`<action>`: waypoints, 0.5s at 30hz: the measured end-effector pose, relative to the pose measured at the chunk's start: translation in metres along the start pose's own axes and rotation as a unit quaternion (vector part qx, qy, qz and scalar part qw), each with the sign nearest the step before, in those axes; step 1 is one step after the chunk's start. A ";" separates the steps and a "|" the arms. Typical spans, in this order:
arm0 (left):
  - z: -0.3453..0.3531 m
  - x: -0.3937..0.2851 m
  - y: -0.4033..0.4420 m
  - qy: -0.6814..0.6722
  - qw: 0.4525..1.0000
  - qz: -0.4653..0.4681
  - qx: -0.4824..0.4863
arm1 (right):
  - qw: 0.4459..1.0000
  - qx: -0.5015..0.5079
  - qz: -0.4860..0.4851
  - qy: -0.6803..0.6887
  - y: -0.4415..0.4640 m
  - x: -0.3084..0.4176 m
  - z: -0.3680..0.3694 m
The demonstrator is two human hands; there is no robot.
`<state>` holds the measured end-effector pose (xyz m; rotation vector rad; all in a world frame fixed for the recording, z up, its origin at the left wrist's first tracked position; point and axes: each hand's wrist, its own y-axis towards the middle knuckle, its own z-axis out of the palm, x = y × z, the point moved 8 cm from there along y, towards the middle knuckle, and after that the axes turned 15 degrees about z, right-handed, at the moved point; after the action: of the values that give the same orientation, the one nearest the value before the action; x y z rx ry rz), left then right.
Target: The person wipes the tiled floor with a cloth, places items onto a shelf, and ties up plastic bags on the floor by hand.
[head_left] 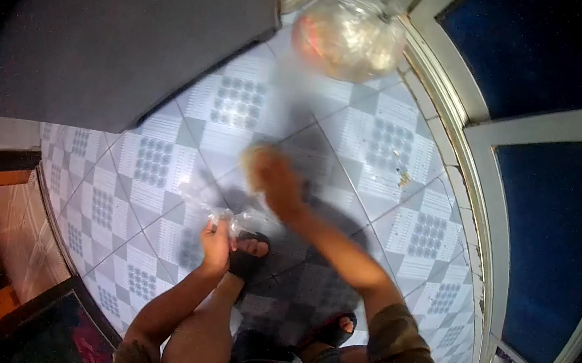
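Observation:
My left hand (pixel 215 244) is closed on the rim of a clear plastic bag (pixel 253 219), which hangs crumpled above my sandalled foot. Just past the bag, my right hand (pixel 280 184) is smeared by motion. Its fingers are closed round something pale yellowish (pixel 259 158) that I cannot make out. A large see-through plastic bag (pixel 348 42), bulging and tied at the top, stands on the floor beyond both hands. What fills it is blurred, with an orange-red patch on its left side.
Grey-and-white patterned tiles (pixel 374 137) cover the floor. Small crumbs (pixel 403 178) lie on them at the right. A white-framed door with dark blue panels (pixel 547 237) borders the right side. A dark grey panel (pixel 122 36) takes up the upper left.

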<state>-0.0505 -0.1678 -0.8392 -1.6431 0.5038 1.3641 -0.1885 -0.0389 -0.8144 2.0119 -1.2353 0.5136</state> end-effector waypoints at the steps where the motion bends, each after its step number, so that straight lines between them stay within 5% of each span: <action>1: -0.018 0.000 0.003 -0.029 0.998 0.005 -0.047 | 0.988 0.135 0.070 -0.002 -0.004 0.010 0.071; 3: -0.042 0.001 0.005 -0.011 0.997 0.001 -0.082 | 0.990 0.107 0.026 -0.093 -0.050 0.020 0.239; 4: -0.053 0.001 0.004 -0.018 0.995 -0.005 -0.102 | 0.990 0.109 0.024 -0.089 -0.044 0.032 0.241; 6: -0.069 0.003 0.003 -0.031 0.991 -0.039 -0.121 | 0.971 -0.072 -0.017 -0.228 -0.006 0.080 0.201; 8: -0.082 0.010 0.004 -0.037 0.992 -0.039 -0.118 | 0.992 0.101 0.054 -0.059 0.038 0.064 0.182; 9: -0.084 0.012 0.005 -0.042 0.993 -0.034 -0.107 | 0.970 0.178 0.142 -0.081 0.068 0.038 0.181; 10: -0.083 0.011 0.007 -0.048 0.991 -0.050 -0.114 | 0.967 0.149 0.166 -0.120 0.097 0.019 0.144; 11: -0.083 0.014 0.010 -0.054 0.991 -0.051 -0.114 | 0.988 0.035 0.081 -0.127 0.105 -0.021 0.129; 12: -0.083 0.017 0.013 -0.071 0.991 -0.051 -0.103 | 0.983 0.018 0.125 -0.136 0.109 -0.064 0.096; 13: -0.080 0.018 0.017 -0.087 0.991 -0.049 -0.089 | 0.931 0.031 0.362 -0.043 0.104 -0.118 0.061; 14: -0.076 0.016 0.022 -0.094 0.991 -0.049 -0.083 | 0.944 -0.104 0.219 -0.223 0.094 -0.132 0.024; 15: -0.072 0.016 0.024 -0.091 0.991 -0.061 -0.082 | 0.931 -0.109 0.220 -0.271 0.075 -0.164 0.001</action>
<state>-0.0248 -0.2367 -0.8650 -1.6325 0.1860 1.4782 -0.3309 0.0377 -0.8943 1.7346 -2.0067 -0.0003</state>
